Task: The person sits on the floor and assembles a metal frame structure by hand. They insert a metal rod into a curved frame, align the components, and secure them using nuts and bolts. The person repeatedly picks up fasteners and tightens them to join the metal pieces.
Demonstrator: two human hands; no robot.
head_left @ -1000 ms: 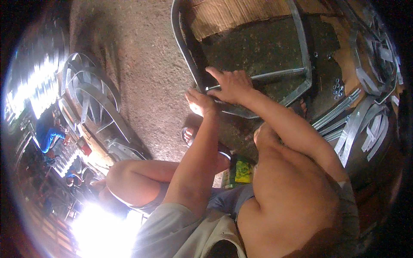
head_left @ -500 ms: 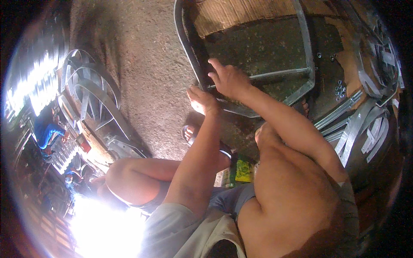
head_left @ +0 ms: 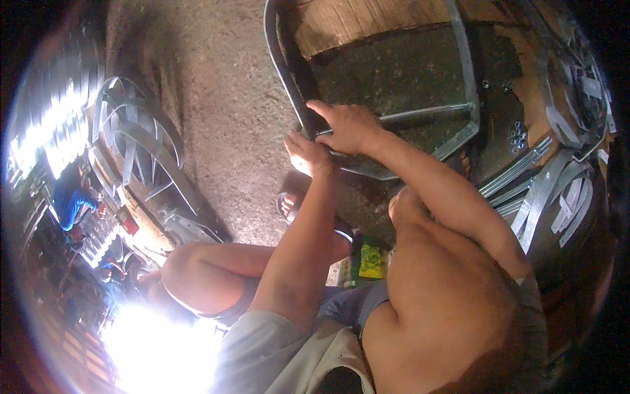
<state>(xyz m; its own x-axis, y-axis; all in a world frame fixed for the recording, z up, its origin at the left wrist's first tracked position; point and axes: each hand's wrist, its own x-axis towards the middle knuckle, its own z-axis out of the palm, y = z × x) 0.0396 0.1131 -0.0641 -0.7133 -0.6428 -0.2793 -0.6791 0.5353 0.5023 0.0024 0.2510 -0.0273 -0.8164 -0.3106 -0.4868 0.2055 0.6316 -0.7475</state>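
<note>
Gripping metal frame (head_left: 468,72) at near-left corner with curled left hand (head_left: 308,154); holding right hand (head_left: 351,128) just beside, thumb and forefinger wide apart. Running lengthwise away over concrete floor (head_left: 223,98), leaning slightly left, cut off at far end. Seeing print on yellow packet (head_left: 372,261), too small to read. Looking dull grey, bent at corners, crossed left-to-right by shinier rod (head_left: 426,113).

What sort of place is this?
Probably a metal workshop: there's a bent metal frame, a row of thin rods on the right, and curved metal strips piled on the left.
</note>
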